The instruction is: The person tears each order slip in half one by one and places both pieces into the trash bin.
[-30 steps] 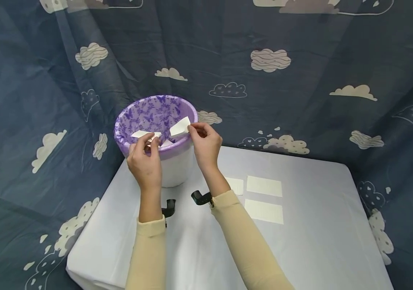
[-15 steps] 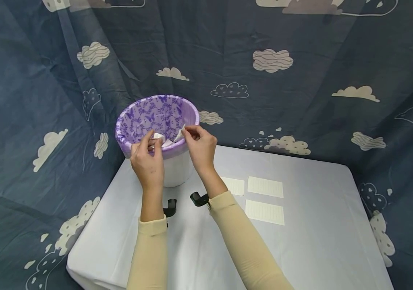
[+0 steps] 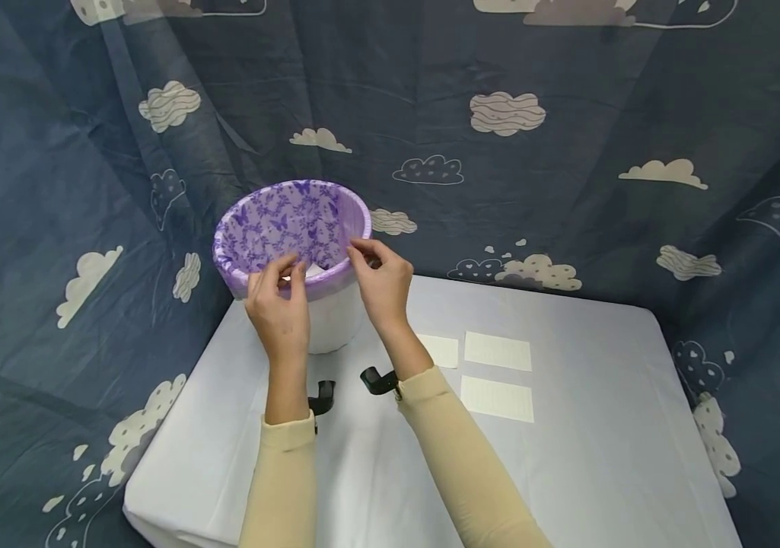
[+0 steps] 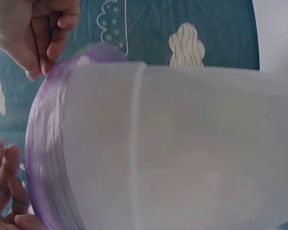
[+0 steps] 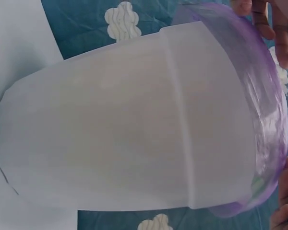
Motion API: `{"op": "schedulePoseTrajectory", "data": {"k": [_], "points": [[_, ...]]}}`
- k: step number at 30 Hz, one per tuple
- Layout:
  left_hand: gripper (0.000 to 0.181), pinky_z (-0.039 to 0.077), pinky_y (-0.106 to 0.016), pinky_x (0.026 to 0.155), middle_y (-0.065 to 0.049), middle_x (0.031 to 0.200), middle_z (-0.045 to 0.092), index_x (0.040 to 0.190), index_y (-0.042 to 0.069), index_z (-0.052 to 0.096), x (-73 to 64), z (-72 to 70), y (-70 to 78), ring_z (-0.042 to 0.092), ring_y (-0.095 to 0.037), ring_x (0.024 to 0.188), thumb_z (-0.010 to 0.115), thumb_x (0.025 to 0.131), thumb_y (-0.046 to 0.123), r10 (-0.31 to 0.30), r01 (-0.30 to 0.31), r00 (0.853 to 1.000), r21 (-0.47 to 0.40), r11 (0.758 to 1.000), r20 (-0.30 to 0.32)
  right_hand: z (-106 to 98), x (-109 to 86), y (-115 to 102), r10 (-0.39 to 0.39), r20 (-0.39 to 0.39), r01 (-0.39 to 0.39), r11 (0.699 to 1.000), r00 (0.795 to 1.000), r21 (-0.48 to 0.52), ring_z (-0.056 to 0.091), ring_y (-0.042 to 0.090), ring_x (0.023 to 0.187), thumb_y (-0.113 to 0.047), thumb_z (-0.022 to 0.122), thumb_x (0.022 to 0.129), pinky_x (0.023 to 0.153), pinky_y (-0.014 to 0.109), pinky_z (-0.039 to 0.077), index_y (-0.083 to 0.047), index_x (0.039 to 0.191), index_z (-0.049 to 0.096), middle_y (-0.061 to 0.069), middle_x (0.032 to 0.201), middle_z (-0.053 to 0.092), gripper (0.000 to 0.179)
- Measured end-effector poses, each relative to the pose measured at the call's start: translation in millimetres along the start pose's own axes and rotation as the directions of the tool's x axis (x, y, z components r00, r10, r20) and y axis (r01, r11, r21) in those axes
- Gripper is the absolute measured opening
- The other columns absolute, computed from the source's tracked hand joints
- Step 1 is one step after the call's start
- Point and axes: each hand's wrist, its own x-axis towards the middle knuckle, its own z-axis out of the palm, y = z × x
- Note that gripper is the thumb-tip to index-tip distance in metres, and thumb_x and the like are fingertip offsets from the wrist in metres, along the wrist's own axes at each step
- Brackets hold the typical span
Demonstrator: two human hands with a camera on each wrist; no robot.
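Observation:
A white bin (image 3: 331, 323) lined with a purple butterfly-print bag (image 3: 280, 217) stands at the table's back left. Over its near rim, my left hand (image 3: 278, 304) has its fingers loosely bent, a gap showing between thumb and forefinger. To its right my right hand (image 3: 384, 285) hovers at the rim, thumb and forefinger close together, with no paper visible in them. Inside the bin a white scrap of paper (image 3: 315, 270) shows between the hands; deeper contents are hidden. Both wrist views show the bin's side, with fingers (image 4: 9, 167) near the purple rim.
Several pale lined cards lie right of the bin: one (image 3: 497, 351) at the back, one (image 3: 497, 398) nearer, and one (image 3: 440, 351) by the right forearm. They rest on a white-covered table (image 3: 602, 426). A dark cloud-print curtain (image 3: 568, 99) hangs close behind.
One second ago each hand held a torn piece of white paper over the bin. Those pieces have dropped inside, out of the fingers. The right hand has shifted slightly left and down.

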Motion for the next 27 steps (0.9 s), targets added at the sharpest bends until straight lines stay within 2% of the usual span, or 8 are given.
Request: {"op": "schedulePoseTrajectory", "data": {"k": [3, 6, 11, 17, 20, 23, 27], "points": [[0.019, 0.044, -0.027, 0.078, -0.016, 0.095, 0.08, 0.105, 0.002, 0.08, -7.1, 3.9, 3.5, 0.06, -0.033, 0.084, 0.076, 0.1, 0.019, 0.048, -0.049, 0.999, -0.048, 0.998, -0.019, -7.0, -3.0, 1.6, 0.013, -0.019, -0.013, 1.0, 1.0, 0.0, 0.07, 0.017, 0.08, -0.02, 0.078, 0.098, 0.069, 0.018, 0.049, -0.01, 0.108, 0.083, 0.006, 0.097, 0.083, 0.015], [0.016, 0.047, -0.029, 0.078, -0.016, 0.093, 0.079, 0.103, 0.001, 0.08, -16.6, 9.3, 8.2, 0.061, -0.032, 0.084, 0.075, 0.1, 0.016, 0.093, -0.093, 0.996, -0.093, 0.991, -0.01, -14.9, -6.1, 6.7, 0.023, -0.048, -0.023, 1.0, 0.999, -0.008, 0.072, 0.018, 0.082, -0.019, 0.079, 0.098, 0.071, 0.018, 0.048, -0.01, 0.107, 0.082, 0.007, 0.098, 0.083, 0.014], [0.012, 0.05, -0.029, 0.077, -0.015, 0.09, 0.078, 0.103, 0.001, 0.079, -33.9, 20.6, 13.8, 0.063, -0.029, 0.084, 0.074, 0.1, 0.012, 0.14, -0.125, 0.987, -0.165, 0.978, 0.08, -30.8, -13.1, 22.1, 0.049, -0.092, -0.052, 0.998, 0.995, -0.04, 0.071, 0.022, 0.082, -0.017, 0.079, 0.096, 0.073, 0.019, 0.046, -0.007, 0.105, 0.083, 0.009, 0.095, 0.083, 0.014], [0.011, 0.04, -0.025, 0.066, -0.012, 0.087, 0.076, 0.105, 0.003, 0.079, -53.4, 38.8, 10.9, 0.063, -0.023, 0.08, 0.075, 0.099, 0.011, 0.098, -0.049, 0.974, -0.228, 0.972, 0.205, -52.7, -25.6, 46.9, 0.116, -0.128, -0.126, 0.989, 0.985, -0.071, 0.071, 0.025, 0.081, -0.015, 0.079, 0.096, 0.071, 0.016, 0.046, -0.005, 0.107, 0.082, 0.012, 0.092, 0.081, 0.015], [0.012, 0.04, -0.02, 0.063, -0.011, 0.087, 0.076, 0.108, 0.004, 0.079, -62.1, 48.2, 6.9, 0.065, -0.021, 0.077, 0.074, 0.1, 0.013, 0.067, 0.0, 0.96, -0.239, 0.971, 0.271, -64.1, -32.2, 60.1, 0.142, -0.147, -0.157, 0.983, 0.979, -0.093, 0.07, 0.024, 0.08, -0.014, 0.079, 0.096, 0.07, 0.015, 0.045, -0.005, 0.108, 0.082, 0.013, 0.091, 0.08, 0.016], [0.014, 0.041, -0.017, 0.06, -0.011, 0.088, 0.077, 0.111, 0.005, 0.077, -69.9, 57.4, 1.5, 0.066, -0.019, 0.075, 0.074, 0.101, 0.013, 0.034, 0.054, 0.939, -0.245, 0.968, 0.342, -75.3, -39.1, 72.1, 0.167, -0.16, -0.187, 0.975, 0.973, -0.12, 0.069, 0.019, 0.079, -0.016, 0.078, 0.096, 0.069, 0.014, 0.045, -0.006, 0.109, 0.082, 0.012, 0.091, 0.08, 0.017], [0.017, 0.042, -0.017, 0.063, -0.01, 0.088, 0.077, 0.115, 0.006, 0.076, -79.8, 68.5, -6.6, 0.064, -0.016, 0.076, 0.074, 0.1, 0.015, -0.026, 0.131, 0.9, -0.214, 0.968, 0.435, -89.5, -47.6, 85.6, 0.196, -0.171, -0.221, 0.965, 0.966, -0.141, 0.067, 0.014, 0.078, -0.014, 0.077, 0.096, 0.069, 0.013, 0.044, -0.007, 0.111, 0.081, 0.013, 0.092, 0.08, 0.017]]}}
